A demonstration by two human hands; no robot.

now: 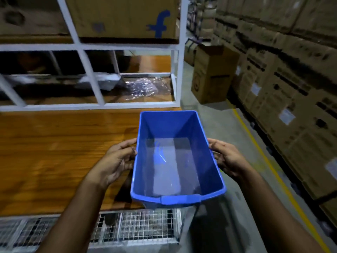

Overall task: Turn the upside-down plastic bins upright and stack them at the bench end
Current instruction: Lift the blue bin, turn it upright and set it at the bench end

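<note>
A blue plastic bin [175, 161] is upright with its opening facing up, over the right end of the wooden bench [63, 152]; its near right part hangs past the bench edge above the floor. My left hand [116, 161] grips the bin's left long rim, fingers curled against the outer wall. My right hand [226, 157] grips the right long rim. Nothing lies inside the bin. No other bins are in view.
A white metal rack [91, 75] rises behind the bench, with a cardboard box [124, 17] on its shelf and plastic wrap [145, 86] below. Wire mesh [142, 227] fronts the bench. An open carton [213, 73] stands in the aisle. Stacked cartons [291, 79] line the right wall.
</note>
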